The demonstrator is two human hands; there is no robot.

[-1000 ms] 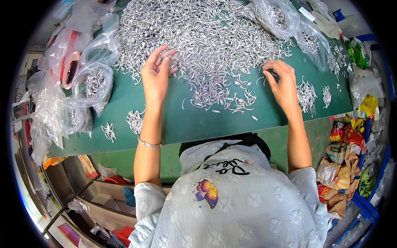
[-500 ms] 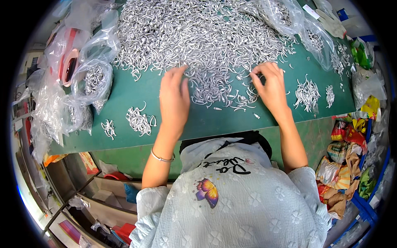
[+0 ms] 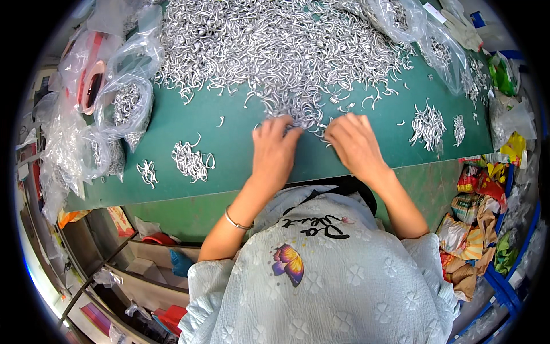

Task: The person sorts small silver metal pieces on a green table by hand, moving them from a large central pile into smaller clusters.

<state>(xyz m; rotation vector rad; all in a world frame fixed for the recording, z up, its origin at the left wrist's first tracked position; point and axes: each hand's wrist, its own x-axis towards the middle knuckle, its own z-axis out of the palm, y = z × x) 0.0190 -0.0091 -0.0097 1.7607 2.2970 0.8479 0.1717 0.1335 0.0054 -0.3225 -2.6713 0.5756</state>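
Hooks, small and silvery, lie in a great loose heap (image 3: 275, 46) across the far half of the green table (image 3: 229, 149), and a tongue of that heap (image 3: 298, 112) runs down toward the person, ending right at the fingertips of both hands. The left hand (image 3: 274, 150) rests palm down with its fingers half curled, the tips touching the near edge of the tongue; whether any hook is pinched beneath them I cannot tell. The right hand (image 3: 354, 143) lies just beside it, fingers bent and close together, its tips also at the tongue's edge, a little to the right. So the hooks sit straight ahead of both hands, farther from the body, and neither hand is clearly the nearer. The single pieces lie every which way, with no shared long axis.

Out to the left, well apart from the hands, sit two small sorted bunches (image 3: 192, 160) and (image 3: 147, 172). To the right lies another bunch (image 3: 427, 125) with a smaller one (image 3: 459, 129) beside it. Clear plastic bags (image 3: 123, 106) holding more hooks crowd the left edge, and more bags (image 3: 412, 23) lie at the far right corner. A thin bracelet (image 3: 236, 221) circles the left wrist.
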